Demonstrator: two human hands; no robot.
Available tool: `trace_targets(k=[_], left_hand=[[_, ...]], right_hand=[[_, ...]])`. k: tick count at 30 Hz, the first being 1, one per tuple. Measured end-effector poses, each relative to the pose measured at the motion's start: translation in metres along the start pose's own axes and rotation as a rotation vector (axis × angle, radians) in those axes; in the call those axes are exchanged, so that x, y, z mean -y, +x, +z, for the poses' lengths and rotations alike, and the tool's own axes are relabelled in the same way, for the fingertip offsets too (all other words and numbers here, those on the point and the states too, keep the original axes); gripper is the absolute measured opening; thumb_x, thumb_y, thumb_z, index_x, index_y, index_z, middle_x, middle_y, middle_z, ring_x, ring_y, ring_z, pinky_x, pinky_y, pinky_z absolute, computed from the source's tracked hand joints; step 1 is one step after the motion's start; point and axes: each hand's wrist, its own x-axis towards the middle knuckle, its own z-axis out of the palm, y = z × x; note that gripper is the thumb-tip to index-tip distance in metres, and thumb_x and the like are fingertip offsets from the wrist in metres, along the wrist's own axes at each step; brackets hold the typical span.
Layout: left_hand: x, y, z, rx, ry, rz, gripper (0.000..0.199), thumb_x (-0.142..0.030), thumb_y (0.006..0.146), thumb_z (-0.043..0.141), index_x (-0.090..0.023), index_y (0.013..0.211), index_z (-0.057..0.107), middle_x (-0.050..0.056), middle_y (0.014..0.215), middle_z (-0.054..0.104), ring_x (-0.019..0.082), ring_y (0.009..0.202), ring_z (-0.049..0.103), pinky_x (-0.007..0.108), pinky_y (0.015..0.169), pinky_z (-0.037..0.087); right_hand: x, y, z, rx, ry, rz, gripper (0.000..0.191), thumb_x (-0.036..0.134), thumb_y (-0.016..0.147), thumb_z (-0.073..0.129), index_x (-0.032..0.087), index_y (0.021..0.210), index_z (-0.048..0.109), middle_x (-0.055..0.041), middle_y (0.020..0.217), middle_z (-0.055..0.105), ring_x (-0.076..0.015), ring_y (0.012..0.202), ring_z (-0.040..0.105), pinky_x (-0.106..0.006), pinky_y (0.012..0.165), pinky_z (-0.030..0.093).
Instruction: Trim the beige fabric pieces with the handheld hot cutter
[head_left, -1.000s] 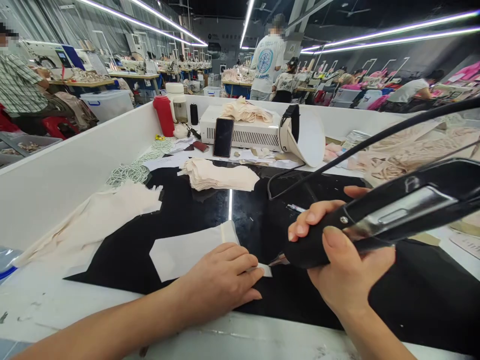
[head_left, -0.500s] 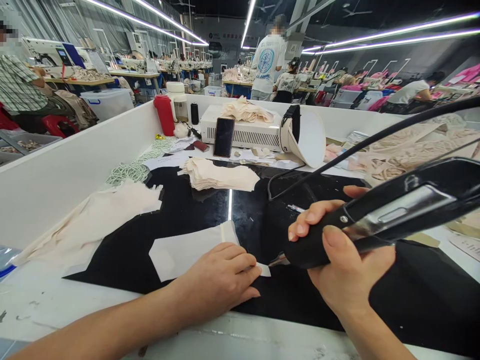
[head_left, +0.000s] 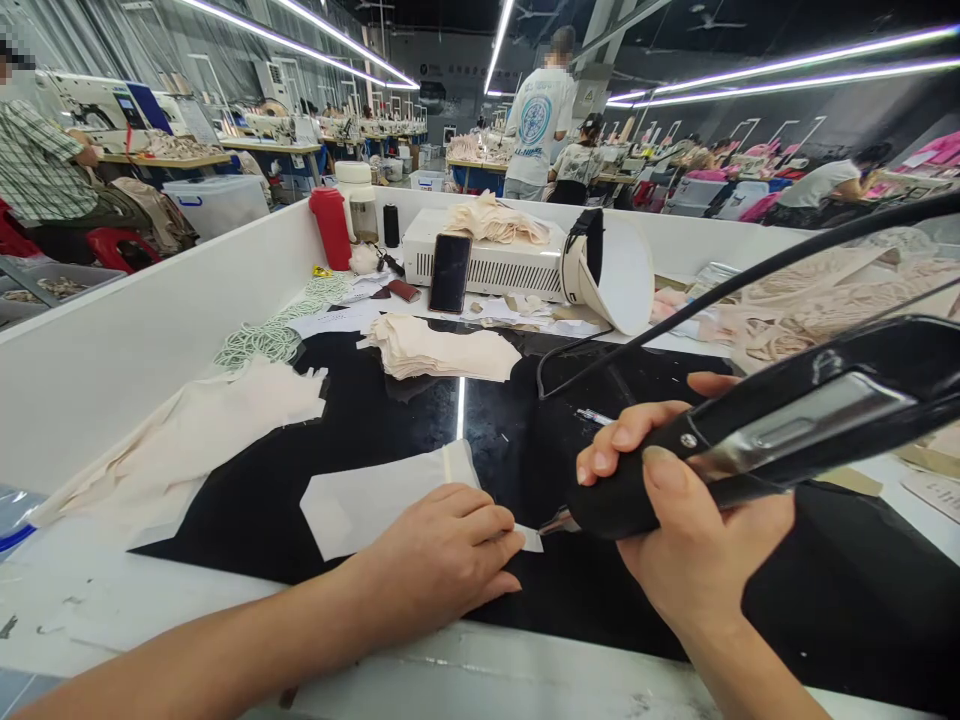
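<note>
My left hand [head_left: 442,555] presses down on a white fabric piece [head_left: 367,505] lying on the black mat [head_left: 247,510], its fingers closed together over the piece's right part. A small white end [head_left: 530,539] sticks out past my fingertips. My right hand [head_left: 697,510] grips a black handheld tool [head_left: 750,430] with a metal plate on its side. The tool's pointed metal tip [head_left: 559,522] is at that white end. Whether the tip touches the fabric cannot be told.
Behind lie a cream fabric stack [head_left: 442,350], a phone [head_left: 450,272] against a white box [head_left: 517,262], and a pen [head_left: 594,416]. More cream fabric [head_left: 225,420] lies left, beside green cord [head_left: 259,343]. A black cable [head_left: 720,290] arches over the right side.
</note>
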Motion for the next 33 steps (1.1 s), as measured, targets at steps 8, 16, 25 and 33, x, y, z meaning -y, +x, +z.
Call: trace_targets(k=[8, 16, 25, 33], left_hand=[[0.001, 0.002, -0.001, 0.015, 0.015, 0.009, 0.029, -0.039, 0.115, 0.078, -0.014, 0.131, 0.076, 0.009, 0.12, 0.078, 0.024, 0.111, 0.074, 0.039, 0.104, 0.062], [0.002, 0.001, -0.001, -0.008, 0.001, 0.018, 0.027, -0.038, 0.117, 0.074, -0.014, 0.131, 0.075, 0.008, 0.121, 0.079, 0.026, 0.111, 0.074, 0.039, 0.104, 0.06], [0.01, 0.001, -0.002, -0.012, -0.028, 0.043, 0.022, -0.03, 0.124, 0.06, -0.014, 0.128, 0.073, 0.007, 0.12, 0.084, 0.023, 0.114, 0.077, 0.04, 0.114, 0.056], [0.018, -0.002, 0.002, -0.042, 0.006, 0.065, 0.021, -0.03, 0.124, 0.059, -0.016, 0.122, 0.074, 0.006, 0.118, 0.084, 0.023, 0.114, 0.077, 0.042, 0.118, 0.055]], right_hand=[[0.008, -0.004, -0.001, 0.024, 0.047, 0.001, 0.048, 0.033, 0.086, 0.105, 0.032, 0.126, 0.078, 0.0049, 0.083, 0.077, -0.0174, 0.06, 0.071, -0.03, 0.05, 0.066], [0.004, -0.006, -0.001, 0.024, 0.035, 0.012, 0.047, 0.032, 0.089, 0.103, 0.032, 0.128, 0.077, 0.0052, 0.084, 0.077, -0.0162, 0.062, 0.072, -0.029, 0.053, 0.068], [0.006, -0.006, -0.003, 0.017, 0.02, 0.009, 0.048, 0.031, 0.087, 0.104, 0.032, 0.126, 0.077, 0.0057, 0.084, 0.077, -0.0164, 0.062, 0.071, -0.029, 0.054, 0.067], [0.011, -0.006, -0.008, -0.014, -0.018, 0.008, 0.051, 0.032, 0.082, 0.105, 0.032, 0.124, 0.077, 0.0069, 0.081, 0.077, -0.0177, 0.06, 0.07, -0.03, 0.052, 0.067]])
